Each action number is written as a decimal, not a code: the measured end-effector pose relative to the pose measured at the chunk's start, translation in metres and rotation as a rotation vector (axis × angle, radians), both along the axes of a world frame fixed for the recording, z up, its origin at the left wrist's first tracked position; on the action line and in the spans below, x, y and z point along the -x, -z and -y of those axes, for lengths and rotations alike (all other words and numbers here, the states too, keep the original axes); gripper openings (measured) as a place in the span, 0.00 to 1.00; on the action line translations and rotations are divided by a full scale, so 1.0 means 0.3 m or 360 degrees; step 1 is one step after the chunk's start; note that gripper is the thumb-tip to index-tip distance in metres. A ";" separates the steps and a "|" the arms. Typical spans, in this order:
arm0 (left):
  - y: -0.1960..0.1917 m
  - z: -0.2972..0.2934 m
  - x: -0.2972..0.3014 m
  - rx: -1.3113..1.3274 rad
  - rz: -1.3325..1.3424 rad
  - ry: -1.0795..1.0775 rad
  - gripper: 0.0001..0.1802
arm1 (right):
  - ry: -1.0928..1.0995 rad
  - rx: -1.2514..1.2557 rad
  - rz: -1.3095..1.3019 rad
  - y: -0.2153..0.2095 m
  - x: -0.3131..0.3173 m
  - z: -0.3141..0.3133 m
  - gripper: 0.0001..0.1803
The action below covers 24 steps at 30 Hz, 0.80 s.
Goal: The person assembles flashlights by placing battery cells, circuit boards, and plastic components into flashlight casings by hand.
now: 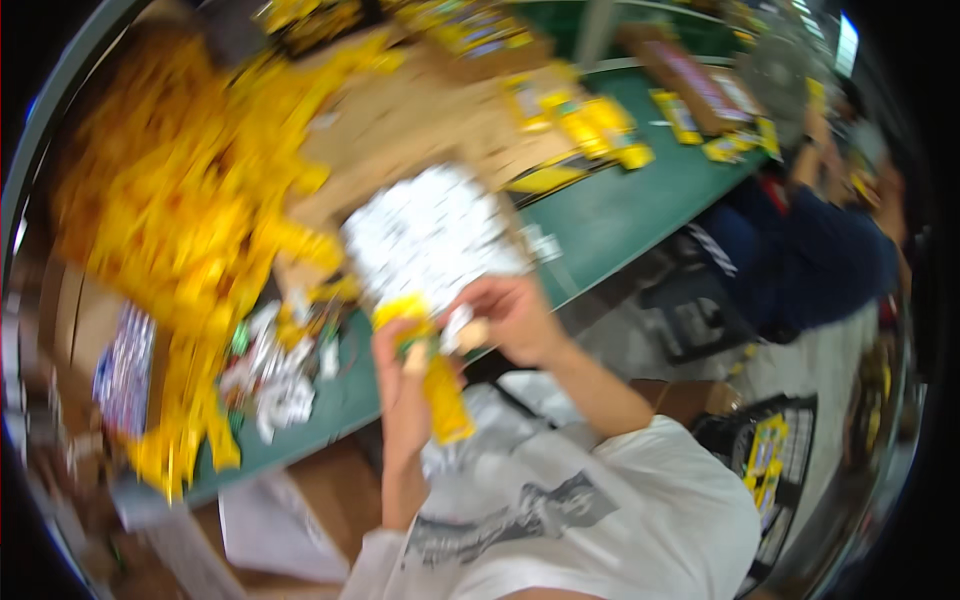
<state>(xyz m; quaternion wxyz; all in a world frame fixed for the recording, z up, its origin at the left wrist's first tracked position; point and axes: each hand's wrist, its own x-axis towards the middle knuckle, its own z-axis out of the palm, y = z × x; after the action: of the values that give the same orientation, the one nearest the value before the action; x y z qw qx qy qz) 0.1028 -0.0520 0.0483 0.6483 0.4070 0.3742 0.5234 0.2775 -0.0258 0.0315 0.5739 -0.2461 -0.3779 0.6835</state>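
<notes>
My left hand (397, 375) is closed around a long yellow packet (447, 400), which hangs down between my body and the table. In my right hand (517, 318), the fingers pinch a small white packet (457, 326) close to the yellow packet's upper part. Tan coverings sit on a fingertip of each hand. Just beyond both hands stands an open cardboard box filled with many small white packets (430, 235). Motion blur hides the fine detail of the packets and of the finger contact.
A big heap of yellow packets (190, 200) covers the table's left side. Crumpled white scraps (285, 385) lie nearer me. More yellow packets (590, 125) rest at the far edge of the green table (660, 195). Another person (815, 250) sits at right, beside a black crate (785, 480).
</notes>
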 end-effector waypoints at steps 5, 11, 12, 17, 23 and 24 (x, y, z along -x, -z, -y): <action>-0.001 -0.020 0.001 -0.0049 -0.0041 -0.0033 0.12 | -0.0006 0.0116 0.0299 -0.017 0.011 -0.014 0.15; 0.004 -0.005 0.040 -0.0081 -0.0256 -0.0079 0.10 | -0.0053 0.0135 0.0334 -0.007 0.044 -0.006 0.16; 0.008 -0.007 0.041 -0.0075 -0.0311 -0.0050 0.10 | -0.0058 0.0125 0.0310 -0.011 0.043 -0.002 0.15; 0.028 -0.009 0.035 -0.0181 -0.0341 -0.0083 0.09 | -0.0014 0.0171 0.0485 -0.035 0.066 0.019 0.15; 0.043 -0.008 0.033 -0.0410 -0.0721 -0.0082 0.07 | 0.0052 0.0181 0.0645 -0.038 0.075 0.026 0.16; 0.035 -0.010 0.030 -0.0406 -0.0763 -0.0083 0.06 | 0.0065 0.0172 0.0676 -0.038 0.076 0.029 0.17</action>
<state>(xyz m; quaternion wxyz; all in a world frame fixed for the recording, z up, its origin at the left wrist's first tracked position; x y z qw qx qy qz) 0.0937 -0.0488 0.0378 0.4711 0.5878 0.4584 0.4715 0.2549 -0.0345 0.0430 0.4811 -0.4226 -0.4479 0.6240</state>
